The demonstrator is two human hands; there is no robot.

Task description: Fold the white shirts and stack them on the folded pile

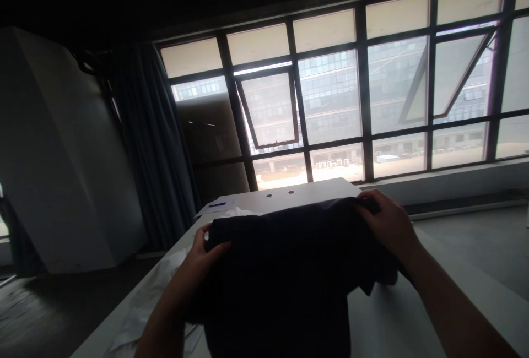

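Note:
A dark garment (285, 259), which looks like a short-sleeved shirt, hangs stretched between my two hands above the white table. My left hand (205, 250) grips its upper left corner, thumb in front and fingers behind. At the upper right corner, my right hand (384, 217) is closed on the cloth in the same way. One sleeve-like flap droops below my right hand. The garment's lower part runs out of the bottom of the view, and its details are lost in shadow.
The white table (413, 314) stretches away toward the windows. White crumpled material (155, 286) lies along its left side. A pen (217, 204) rests on paper at the far left corner. Beyond stand a dark curtain (152, 143), a pillar (74, 154) and tilted-out window panes (270, 107).

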